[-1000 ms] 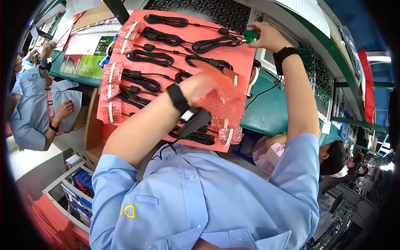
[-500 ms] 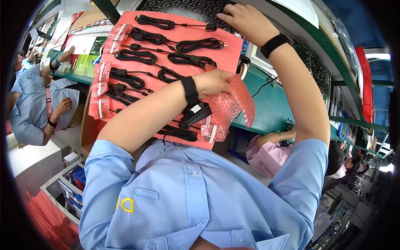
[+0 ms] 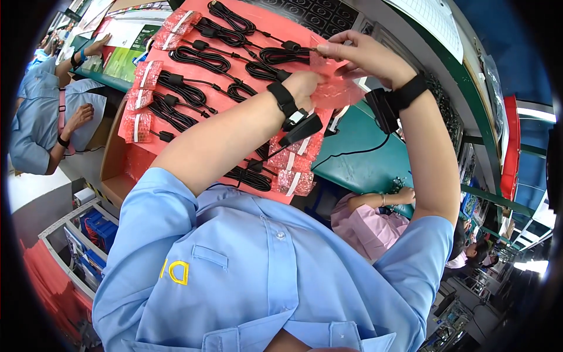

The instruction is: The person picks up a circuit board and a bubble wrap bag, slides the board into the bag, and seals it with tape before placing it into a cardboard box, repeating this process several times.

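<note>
Both hands are meeting over a small pink bubble bag (image 3: 335, 88), held above the upper right part of a red sheet (image 3: 176, 149) that is lying on the bench. The left hand (image 3: 305, 87) is closing its fingers on the bag's left edge; the right hand (image 3: 358, 54) is pinching the top edge between thumb and fingertips. Each wrist is wearing one black band, two in all.

On the sheet, black coiled cables (image 3: 182, 91) are lying in rows; about eight coils are showing, though the left arm is hiding some. Along the sheet's left edge four bagged ends (image 3: 141, 97) are showing, and three more (image 3: 293, 167) are sitting near the lower right edge under the left wrist.

Two other people are working nearby: one in blue (image 3: 44, 111) at the left, one in pink (image 3: 366, 220) below the green bench (image 3: 366, 155).

Half a second ago the hands were apart: the right one was reaching to the sheet's top edge while the left alone was holding the bag lower down. Now the bag is higher and both hands are gripping it.
</note>
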Demonstrator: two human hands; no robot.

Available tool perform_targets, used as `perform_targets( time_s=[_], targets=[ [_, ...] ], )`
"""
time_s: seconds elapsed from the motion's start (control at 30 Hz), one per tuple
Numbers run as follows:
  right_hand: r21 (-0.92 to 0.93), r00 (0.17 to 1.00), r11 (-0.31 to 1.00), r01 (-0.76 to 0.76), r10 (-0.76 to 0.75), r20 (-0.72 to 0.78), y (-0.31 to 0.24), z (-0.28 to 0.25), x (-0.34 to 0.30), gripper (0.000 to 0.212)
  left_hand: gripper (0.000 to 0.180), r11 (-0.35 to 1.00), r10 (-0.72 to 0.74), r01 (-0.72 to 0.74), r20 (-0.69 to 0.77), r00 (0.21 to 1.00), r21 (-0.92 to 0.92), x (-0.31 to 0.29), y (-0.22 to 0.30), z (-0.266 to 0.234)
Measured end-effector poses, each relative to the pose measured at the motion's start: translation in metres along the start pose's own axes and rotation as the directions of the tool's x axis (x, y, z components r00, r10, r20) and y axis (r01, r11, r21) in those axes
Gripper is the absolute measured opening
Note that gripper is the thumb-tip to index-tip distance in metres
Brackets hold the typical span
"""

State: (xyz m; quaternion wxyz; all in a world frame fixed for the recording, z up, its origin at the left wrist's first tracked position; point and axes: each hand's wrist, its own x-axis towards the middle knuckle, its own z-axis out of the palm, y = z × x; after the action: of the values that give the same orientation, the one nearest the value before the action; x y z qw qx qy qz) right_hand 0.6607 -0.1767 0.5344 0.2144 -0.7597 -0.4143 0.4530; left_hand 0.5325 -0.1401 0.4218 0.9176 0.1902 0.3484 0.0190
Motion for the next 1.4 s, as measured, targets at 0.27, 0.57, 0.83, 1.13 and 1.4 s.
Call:
perform_targets(
  time_s=[0.27,0.57,0.83,1.13,1.4],
  targets=[
    [-0.164,0.901,0.899,0.407,-0.424,-0.087,0.060,0.031,0.004,0.078,0.029,0.999,0.039,-0.029,0.408,0.912,-0.030,-0.006,0.001,-0.046],
    [-0.197,0.848,0.878,0.437,-0.475,-0.236,0.079,0.041,-0.008,0.070,0.031,0.946,0.032,0.175,0.617,0.786,-0.273,0.009,0.007,-0.054],
    [-0.806,0.453,0.235,0.543,-0.890,0.046,0.069,0.052,-0.062,0.041,0.032,0.922,-0.125,0.312,0.585,0.802,-0.231,0.021,0.003,-0.073],
    [0.044,0.906,0.987,0.157,-0.126,-0.405,0.092,0.043,0.007,0.029,0.034,0.959,0.165,-0.040,0.441,0.882,-0.281,-0.027,0.006,-0.029],
    [0.655,0.963,0.714,0.250,-0.109,-0.248,0.089,0.038,0.019,0.018,0.039,0.990,0.139,-0.125,0.314,0.939,-0.063,-0.019,0.000,-0.040]
  ],
)
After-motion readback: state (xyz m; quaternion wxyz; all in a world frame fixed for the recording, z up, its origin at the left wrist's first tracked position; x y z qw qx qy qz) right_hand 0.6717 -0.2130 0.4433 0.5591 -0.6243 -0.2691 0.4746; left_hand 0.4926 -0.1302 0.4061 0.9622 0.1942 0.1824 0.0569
